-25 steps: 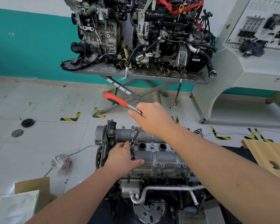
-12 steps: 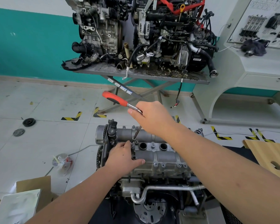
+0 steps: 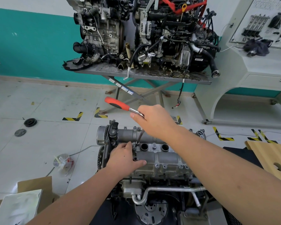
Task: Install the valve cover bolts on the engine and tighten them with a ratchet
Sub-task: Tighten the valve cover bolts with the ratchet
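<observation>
The right hand (image 3: pixel 154 120) reaches forward from the lower right on a bare, nearly straight forearm, back of the hand up, its fingers curled down in a closed grip while the thumb points left. The left hand (image 3: pixel 124 158) comes in from the lower left, palm down and lower than the right, fingers spread forward and thumb stretched out to the right.

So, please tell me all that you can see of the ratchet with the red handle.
The ratchet has a red grip with a black inlay and a bright metal shank. The right hand grips it near the head, which the hand hides, so the red grip sticks out free, up and to the left. A thin dark extension bar runs down from under the hand to the valve cover, beside a round well. The left hand rests on the cover nearby.
</observation>
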Demonstrator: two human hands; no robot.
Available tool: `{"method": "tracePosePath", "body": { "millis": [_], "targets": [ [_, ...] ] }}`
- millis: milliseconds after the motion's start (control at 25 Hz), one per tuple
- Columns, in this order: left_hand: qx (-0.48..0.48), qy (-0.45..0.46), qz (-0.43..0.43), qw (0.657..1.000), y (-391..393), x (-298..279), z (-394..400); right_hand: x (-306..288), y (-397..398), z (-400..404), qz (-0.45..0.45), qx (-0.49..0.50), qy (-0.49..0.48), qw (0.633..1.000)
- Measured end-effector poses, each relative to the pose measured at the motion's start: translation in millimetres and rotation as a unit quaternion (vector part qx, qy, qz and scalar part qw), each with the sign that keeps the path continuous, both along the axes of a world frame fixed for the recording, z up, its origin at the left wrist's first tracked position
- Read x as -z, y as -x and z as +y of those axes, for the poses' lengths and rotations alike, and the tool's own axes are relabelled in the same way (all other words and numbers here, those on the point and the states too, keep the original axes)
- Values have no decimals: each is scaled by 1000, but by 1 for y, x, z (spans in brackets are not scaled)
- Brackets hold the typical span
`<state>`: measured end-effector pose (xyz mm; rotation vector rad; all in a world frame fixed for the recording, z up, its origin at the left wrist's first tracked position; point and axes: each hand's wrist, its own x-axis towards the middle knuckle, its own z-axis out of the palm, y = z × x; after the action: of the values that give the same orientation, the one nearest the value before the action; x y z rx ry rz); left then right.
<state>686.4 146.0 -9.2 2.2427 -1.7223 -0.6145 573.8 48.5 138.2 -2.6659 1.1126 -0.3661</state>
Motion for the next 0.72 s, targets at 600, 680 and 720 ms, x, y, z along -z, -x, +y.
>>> {"method": "tracePosePath", "body": {
  "millis": [600, 680, 720],
  "targets": [
    [-4, 4, -5, 1000, -1, 5, -1, 0, -5, 0, -15, -2, 4, 1000],
    [-3, 5, -5, 1000, -1, 5, -1, 0, -5, 0, -7, 1, 1, 1000],
    [-2, 6, -5, 1000, -1, 5, -1, 0, -5, 0, -2, 1, 0, 1000]
  ]
}}
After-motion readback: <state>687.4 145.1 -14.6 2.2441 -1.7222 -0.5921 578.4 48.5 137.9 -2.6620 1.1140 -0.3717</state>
